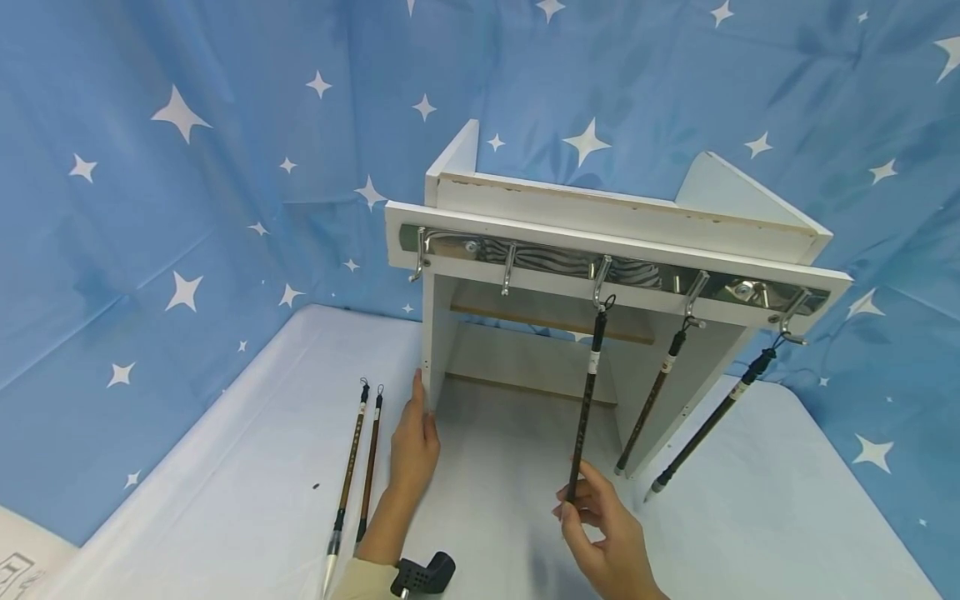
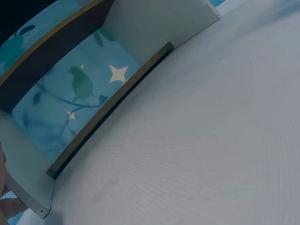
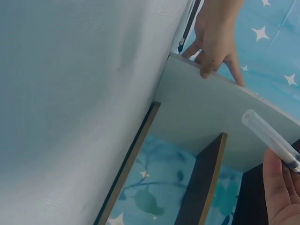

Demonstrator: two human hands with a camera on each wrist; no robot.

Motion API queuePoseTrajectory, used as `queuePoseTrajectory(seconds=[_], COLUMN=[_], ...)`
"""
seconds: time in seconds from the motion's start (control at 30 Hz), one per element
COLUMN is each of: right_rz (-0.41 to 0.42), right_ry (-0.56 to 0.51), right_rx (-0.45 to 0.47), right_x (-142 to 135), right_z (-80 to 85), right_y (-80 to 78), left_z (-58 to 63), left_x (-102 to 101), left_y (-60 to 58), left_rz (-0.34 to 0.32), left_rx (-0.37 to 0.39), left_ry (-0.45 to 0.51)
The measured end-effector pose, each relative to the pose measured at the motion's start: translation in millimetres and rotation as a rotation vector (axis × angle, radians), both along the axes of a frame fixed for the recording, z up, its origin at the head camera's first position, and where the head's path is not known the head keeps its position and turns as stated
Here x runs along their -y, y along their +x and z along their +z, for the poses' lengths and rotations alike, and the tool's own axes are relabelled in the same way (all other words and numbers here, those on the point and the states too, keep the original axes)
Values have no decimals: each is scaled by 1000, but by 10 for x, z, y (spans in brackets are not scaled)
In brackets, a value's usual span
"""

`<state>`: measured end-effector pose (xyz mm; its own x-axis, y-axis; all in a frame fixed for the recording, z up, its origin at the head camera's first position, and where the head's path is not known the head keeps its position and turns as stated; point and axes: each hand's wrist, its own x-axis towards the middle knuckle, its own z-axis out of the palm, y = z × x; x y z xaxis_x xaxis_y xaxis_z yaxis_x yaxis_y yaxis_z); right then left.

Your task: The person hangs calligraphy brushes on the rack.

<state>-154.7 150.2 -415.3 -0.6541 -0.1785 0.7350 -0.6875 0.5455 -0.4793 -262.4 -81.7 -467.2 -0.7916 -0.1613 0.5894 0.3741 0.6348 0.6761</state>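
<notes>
Head view: right hand [image 1: 609, 537] pinches a hanging brush [image 1: 587, 396], its white label [image 1: 594, 362] illegibly small. Left hand [image 1: 414, 450], fingers spread, touches the white rack [image 1: 600, 217].

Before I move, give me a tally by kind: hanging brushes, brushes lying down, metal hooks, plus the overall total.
Hanging brushes: 3
Brushes lying down: 2
Metal hooks: 5
Total: 10
</notes>
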Motion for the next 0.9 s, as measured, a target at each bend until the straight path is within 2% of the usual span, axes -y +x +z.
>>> queuePoseTrajectory(seconds=[0.43, 0.73, 0.9], right_rz=[-93, -102, -75], right_ry=[-10, 6, -9], right_rx=[-28, -42, -70], right_x=[27, 33, 39], right_z=[-27, -48, -30], right_y=[6, 4, 1], left_z=[1, -5, -10], left_x=[1, 1, 5], left_y=[6, -1, -6], left_rz=[2, 3, 5], left_rx=[5, -5, -14], left_ry=[-12, -13, -17])
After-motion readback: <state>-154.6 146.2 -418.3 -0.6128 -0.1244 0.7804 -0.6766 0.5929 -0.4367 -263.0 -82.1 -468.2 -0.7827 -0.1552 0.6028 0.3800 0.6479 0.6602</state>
